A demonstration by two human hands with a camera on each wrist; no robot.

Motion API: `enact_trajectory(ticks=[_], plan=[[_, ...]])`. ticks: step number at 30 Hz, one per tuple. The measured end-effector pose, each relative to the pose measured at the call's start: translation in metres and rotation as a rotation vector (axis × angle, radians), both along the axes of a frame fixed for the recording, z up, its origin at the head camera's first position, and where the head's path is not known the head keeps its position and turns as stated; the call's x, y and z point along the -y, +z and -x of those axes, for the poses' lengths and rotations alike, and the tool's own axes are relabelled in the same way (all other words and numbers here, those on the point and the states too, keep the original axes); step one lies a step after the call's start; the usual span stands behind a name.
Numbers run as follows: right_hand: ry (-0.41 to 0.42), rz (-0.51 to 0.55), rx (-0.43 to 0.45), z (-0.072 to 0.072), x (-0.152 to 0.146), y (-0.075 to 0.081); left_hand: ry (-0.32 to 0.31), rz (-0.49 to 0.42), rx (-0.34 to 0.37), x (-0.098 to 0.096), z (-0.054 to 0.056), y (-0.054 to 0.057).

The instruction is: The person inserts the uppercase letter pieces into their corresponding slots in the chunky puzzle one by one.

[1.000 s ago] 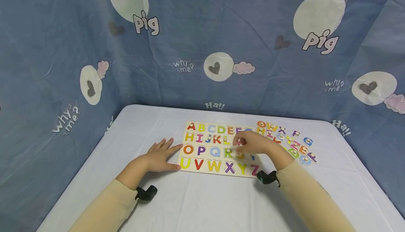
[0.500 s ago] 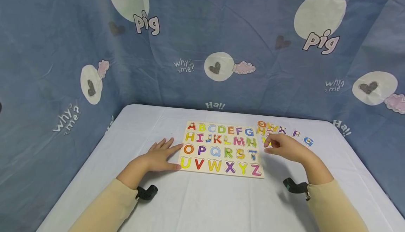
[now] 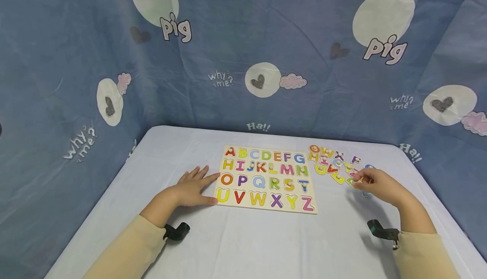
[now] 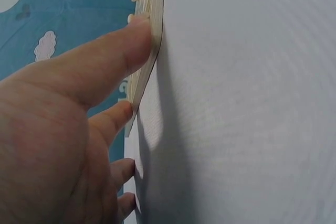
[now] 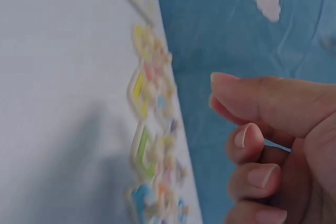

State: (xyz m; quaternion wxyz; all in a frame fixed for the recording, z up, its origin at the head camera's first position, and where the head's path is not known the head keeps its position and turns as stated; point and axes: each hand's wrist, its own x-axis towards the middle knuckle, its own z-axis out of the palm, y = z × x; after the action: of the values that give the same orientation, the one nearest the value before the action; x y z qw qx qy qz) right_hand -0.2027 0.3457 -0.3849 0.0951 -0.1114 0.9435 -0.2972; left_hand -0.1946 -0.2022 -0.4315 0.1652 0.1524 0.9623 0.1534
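Observation:
A wooden alphabet puzzle board [image 3: 249, 190] lies in the middle of the table, with knobbed letters such as the A [image 3: 230, 151] and T [image 3: 304, 185] in it. My left hand [image 3: 191, 191] is spread flat at its left edge; in the left wrist view the thumb [image 4: 118, 51] and a finger touch the board's side [image 4: 156, 30]. My right hand [image 3: 386, 188] hovers over the right end of the loose letters. Its fingers are curled, thumb and index tips close together, with nothing between them in the right wrist view. It partly covers the letters below.
Loose knobbed letters lie right of the board, some overlapping, among them a yellow U [image 3: 320, 169], a red V [image 3: 332, 168] and an orange O [image 3: 314, 149]. A white cloth [image 3: 258, 245] covers the table. A blue printed curtain [image 3: 213, 105] hangs behind.
My right hand has moved right, from over the board's S and M area to the far end of the loose letters. The left hand has stayed at the board's edge.

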Motion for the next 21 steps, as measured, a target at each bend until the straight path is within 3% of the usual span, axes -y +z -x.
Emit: enact_trajectory(ticks=[11,21], plan=[[-0.110,-0.054,-0.036,-0.005,-0.032,-0.022,0.011,0.014,0.000,0.000,0.001,-0.002],[-0.182,-0.032,0.027,-0.001,-0.042,-0.032,0.019,0.016,-0.009,-0.001,0.000,-0.004]])
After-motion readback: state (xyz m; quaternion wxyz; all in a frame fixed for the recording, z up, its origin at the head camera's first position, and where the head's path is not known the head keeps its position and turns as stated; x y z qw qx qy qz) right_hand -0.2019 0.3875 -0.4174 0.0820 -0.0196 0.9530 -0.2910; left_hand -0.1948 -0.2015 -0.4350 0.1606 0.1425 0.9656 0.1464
